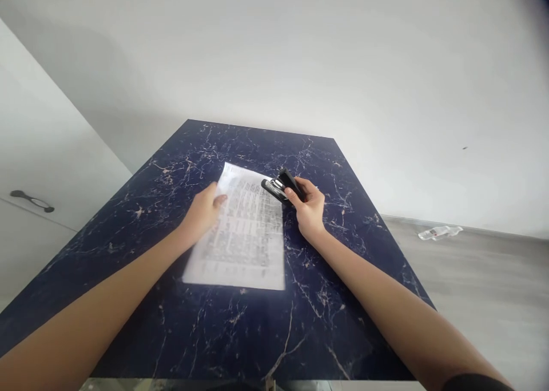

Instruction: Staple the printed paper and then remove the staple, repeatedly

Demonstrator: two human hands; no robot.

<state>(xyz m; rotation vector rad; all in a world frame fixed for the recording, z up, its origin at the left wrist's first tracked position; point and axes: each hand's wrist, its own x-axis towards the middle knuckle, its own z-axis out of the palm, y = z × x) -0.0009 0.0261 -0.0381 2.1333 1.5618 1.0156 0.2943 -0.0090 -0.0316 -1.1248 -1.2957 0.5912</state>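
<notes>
A printed sheet of paper [244, 236] is held over the dark blue table; whether it is one sheet or more I cannot tell. My left hand [205, 211] grips its left edge, thumb on top and the other fingers hidden beneath. In my right hand [309, 205] is a black stapler [286, 186], its jaws apart. The stapler's front end overlaps the paper's upper right edge; whether the paper lies between the jaws is unclear. The print is too blurred to read.
The marble-patterned table [240, 334] reaches back to a pale wall [300, 54]. On the left is a white cabinet with a dark handle [32, 200]. A clear plastic package [440, 232] lies on the grey floor at right, by the wall.
</notes>
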